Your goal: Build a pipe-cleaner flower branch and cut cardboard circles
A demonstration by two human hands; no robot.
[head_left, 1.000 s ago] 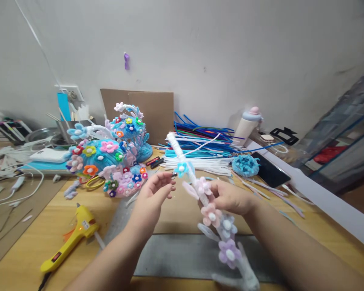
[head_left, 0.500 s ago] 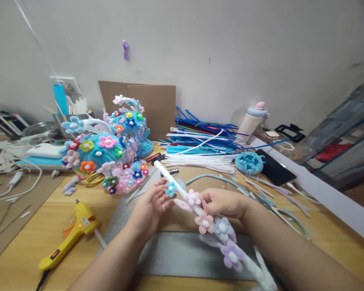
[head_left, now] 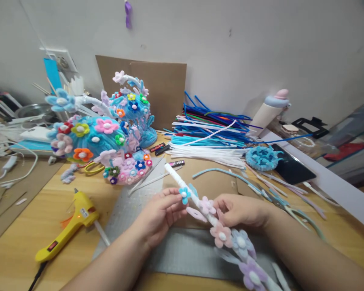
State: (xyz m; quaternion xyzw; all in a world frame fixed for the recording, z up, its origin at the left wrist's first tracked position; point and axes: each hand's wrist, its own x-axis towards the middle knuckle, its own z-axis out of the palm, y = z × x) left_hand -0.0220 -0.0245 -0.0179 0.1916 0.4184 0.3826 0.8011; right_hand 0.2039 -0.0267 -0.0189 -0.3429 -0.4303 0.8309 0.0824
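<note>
A white-wrapped stem (head_left: 177, 178) slants across the middle, with its bare tip up and to the left. Fuzzy flowers sit along it: a small blue flower (head_left: 185, 195), a pale pink flower (head_left: 207, 205), a peach flower (head_left: 221, 235), a pale blue flower (head_left: 241, 242) and a purple flower (head_left: 252, 275). My right hand (head_left: 241, 210) is closed on the stem beside the pale pink flower; its fingertips are partly hidden. With thumb and forefinger, my left hand (head_left: 164, 214) pinches the edge of the blue flower. The stem's lower end leaves the picture.
A yellow glue gun (head_left: 75, 226) lies at left on the wooden table. Flower-covered blue ornaments (head_left: 101, 139) stand behind it. Pipe cleaners (head_left: 209, 133) are piled at the back, near a bottle (head_left: 268, 111). Scissors (head_left: 303, 218), a phone (head_left: 294, 163) and a blue fuzzy ring (head_left: 262, 157) lie at right.
My left fingers have come up to the blue flower and closed on its edge. The view has tilted down, and the stem and both hands appear further right in it.
</note>
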